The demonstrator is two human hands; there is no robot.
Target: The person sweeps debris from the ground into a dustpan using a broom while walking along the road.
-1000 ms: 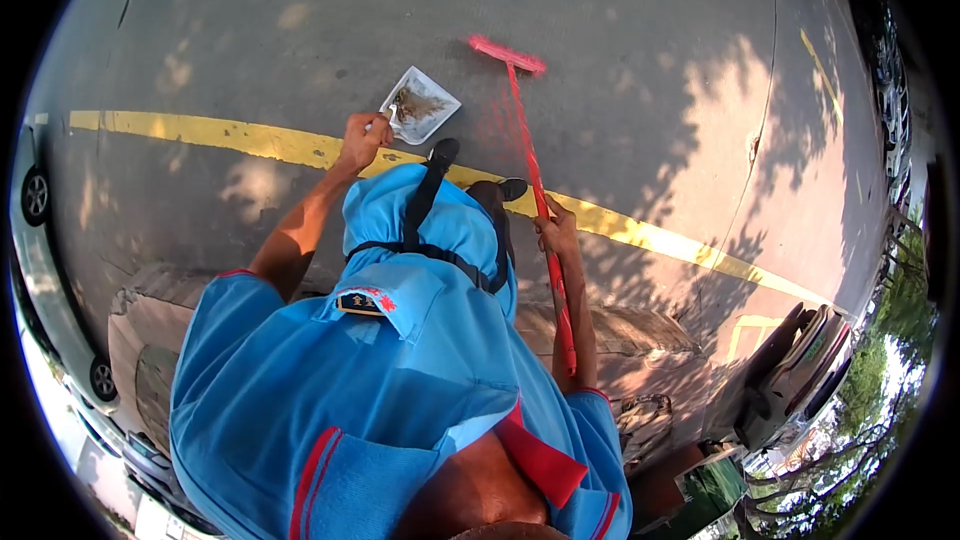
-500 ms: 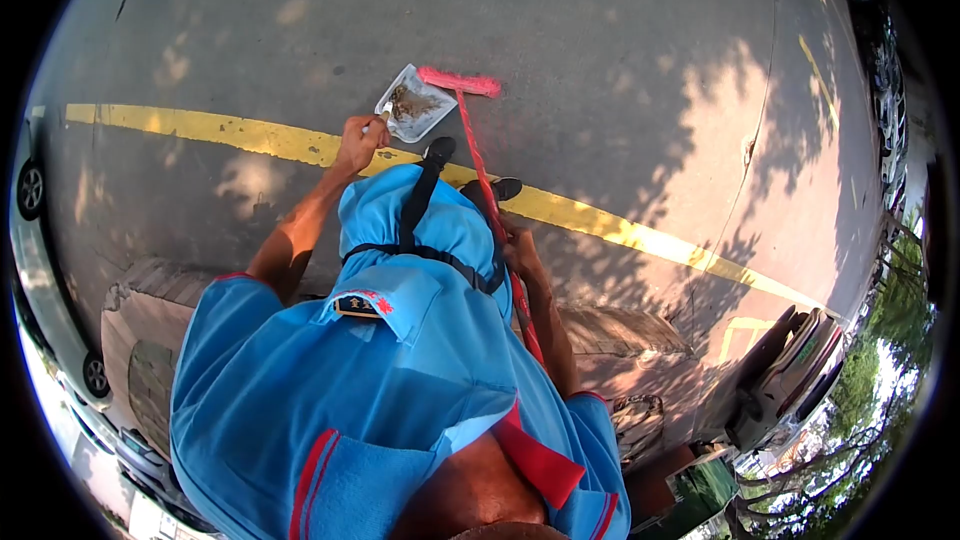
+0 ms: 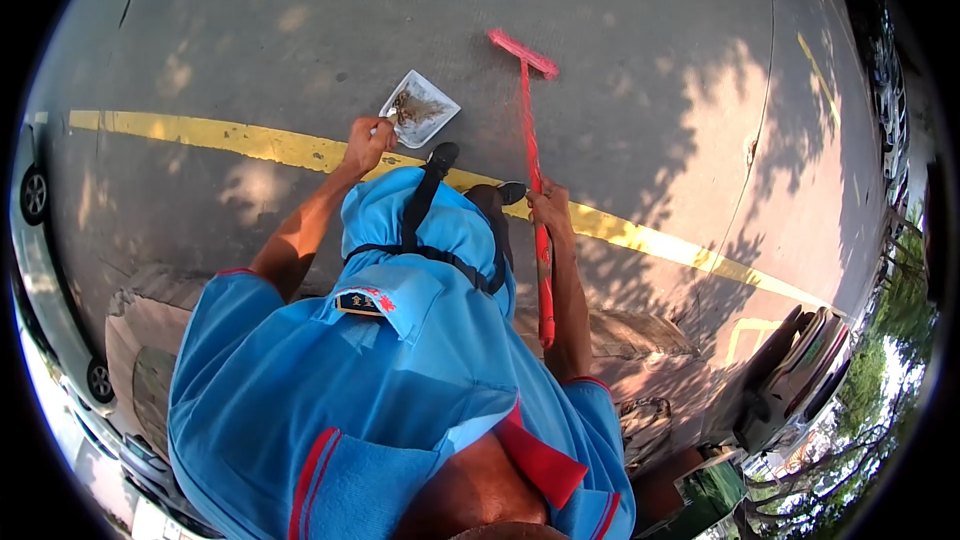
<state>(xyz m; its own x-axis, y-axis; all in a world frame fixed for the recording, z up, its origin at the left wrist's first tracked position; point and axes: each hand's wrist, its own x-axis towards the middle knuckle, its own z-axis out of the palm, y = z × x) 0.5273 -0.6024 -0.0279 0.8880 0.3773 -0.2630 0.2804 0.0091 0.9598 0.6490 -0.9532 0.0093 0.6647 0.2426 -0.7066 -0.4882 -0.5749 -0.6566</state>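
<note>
My left hand [image 3: 370,143] is closed around the handle of a white dustpan [image 3: 432,112], which rests on the grey pavement with brownish dirt in it. My right hand [image 3: 549,206] grips the red shaft of a broom [image 3: 530,120]. The broom's pinkish-red head [image 3: 523,52] lies on the ground ahead, to the right of the dustpan and apart from it. The upper end of the shaft runs back along my right forearm.
A yellow painted line [image 3: 240,140] crosses the pavement under my feet. Low stone blocks [image 3: 635,335] stand behind me on both sides. Parked cars [image 3: 45,270] line the left edge. At lower right are a green bin [image 3: 708,492] and trees [image 3: 870,390].
The broom has swung right and forward, away from the dustpan's edge, and my right hand has moved outward and forward with it. The dustpan has turned slightly in my left hand.
</note>
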